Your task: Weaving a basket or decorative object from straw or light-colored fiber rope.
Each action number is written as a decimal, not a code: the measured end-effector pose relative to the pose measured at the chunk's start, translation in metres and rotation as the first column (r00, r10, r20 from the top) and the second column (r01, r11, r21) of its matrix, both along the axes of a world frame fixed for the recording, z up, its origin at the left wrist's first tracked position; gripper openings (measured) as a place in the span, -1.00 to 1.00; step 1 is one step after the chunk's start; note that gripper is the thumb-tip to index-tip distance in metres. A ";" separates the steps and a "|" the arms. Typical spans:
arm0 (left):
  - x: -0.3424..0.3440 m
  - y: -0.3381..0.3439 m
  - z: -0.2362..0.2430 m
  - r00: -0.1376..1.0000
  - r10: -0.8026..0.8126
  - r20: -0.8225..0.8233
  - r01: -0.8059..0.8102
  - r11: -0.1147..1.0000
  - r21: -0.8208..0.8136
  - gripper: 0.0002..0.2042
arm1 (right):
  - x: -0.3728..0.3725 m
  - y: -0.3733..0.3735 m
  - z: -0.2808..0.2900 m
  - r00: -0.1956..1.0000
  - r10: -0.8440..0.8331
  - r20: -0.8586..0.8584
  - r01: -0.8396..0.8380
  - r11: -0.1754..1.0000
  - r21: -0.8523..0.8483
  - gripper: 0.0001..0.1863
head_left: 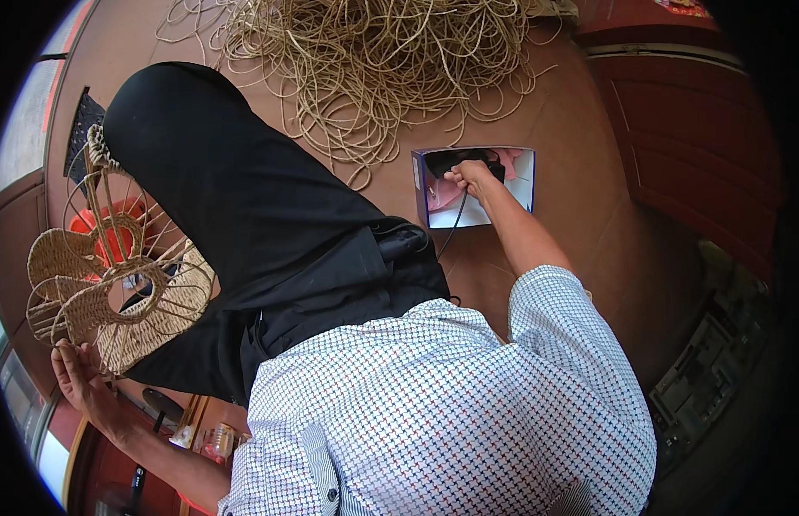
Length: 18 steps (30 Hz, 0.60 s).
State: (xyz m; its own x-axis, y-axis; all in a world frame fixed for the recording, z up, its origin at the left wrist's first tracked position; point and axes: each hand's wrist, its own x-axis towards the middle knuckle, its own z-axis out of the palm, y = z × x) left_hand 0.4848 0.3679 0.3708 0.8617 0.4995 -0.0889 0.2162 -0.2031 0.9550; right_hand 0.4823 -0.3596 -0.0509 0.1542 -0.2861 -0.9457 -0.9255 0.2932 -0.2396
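Reddish-brown floor (580, 215) spreads beneath the seated person. The left hand (85, 387) has its fingers loosely bent, tips against the lower outer edge of a petal-shaped woven frame (158, 327) of wire and straw-coloured cord; whether they pinch it I cannot tell. The right hand (474, 176) reaches into a white-lined box (468, 215) on the floor, fingers curled close together at a dark item (447, 162), though what they grasp, if anything, cannot be made out. Pink material (509, 160) lies in the box too, and a thin black cord (455, 228) runs from it toward the person, its far end hidden by the clothing. The woven frame stands beside the black trousers (244, 181), which cover part of it; a red container (115, 232) shows behind its wires. Beyond the knee lies a tangled heap of cord (399, 69), cut off at the top edge. Dark red panelling (683, 129) stands at the right, fading into the black rim.
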 end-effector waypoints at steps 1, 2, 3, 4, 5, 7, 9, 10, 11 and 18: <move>-0.001 0.002 0.000 1.000 0.001 -0.001 -0.001 1.000 -0.001 -0.78 | 0.002 -0.001 -0.001 1.000 0.020 -0.007 -0.020 1.000 0.003 -0.90; -0.001 0.006 0.000 1.000 -0.009 -0.007 0.009 1.000 -0.013 -0.77 | 0.003 -0.003 -0.002 0.999 0.040 -0.013 -0.039 0.999 0.006 -0.91; -0.002 0.010 -0.001 1.000 -0.019 -0.015 0.019 1.000 -0.025 -0.76 | 0.004 -0.004 -0.003 0.999 0.041 -0.014 -0.041 0.999 0.005 -0.91; -0.003 0.013 -0.002 1.000 -0.017 -0.015 0.017 1.000 -0.026 -0.76 | 0.005 -0.005 -0.004 0.997 0.078 -0.025 -0.078 0.997 0.002 -0.91; -0.003 0.017 -0.003 1.000 -0.016 -0.007 0.016 1.000 -0.026 -0.75 | 0.006 -0.007 -0.005 0.993 0.115 -0.036 -0.115 0.993 -0.002 -0.92; -0.005 0.019 -0.004 1.000 -0.011 -0.002 0.011 1.000 -0.025 -0.74 | 0.009 -0.009 -0.008 0.991 0.128 -0.040 -0.128 0.992 0.004 -0.92; -0.006 0.016 -0.002 1.000 0.022 -0.003 -0.022 1.000 -0.015 -0.73 | 0.009 -0.008 -0.010 0.989 0.143 -0.045 -0.143 0.990 0.013 -0.92; -0.007 0.017 0.000 1.000 0.026 -0.005 -0.026 1.000 -0.013 -0.73 | 0.009 -0.008 -0.011 0.986 0.159 -0.041 -0.159 0.987 0.010 -0.92; -0.007 0.019 0.000 1.000 0.016 -0.007 -0.016 1.000 -0.014 -0.72 | 0.009 -0.009 -0.013 0.984 0.174 -0.036 -0.174 0.985 0.004 -0.92; -0.006 0.021 -0.004 1.000 -0.002 -0.010 0.002 1.000 -0.017 -0.75 | 0.002 -0.016 -0.029 0.973 0.214 -0.084 -0.215 0.976 -0.014 -0.87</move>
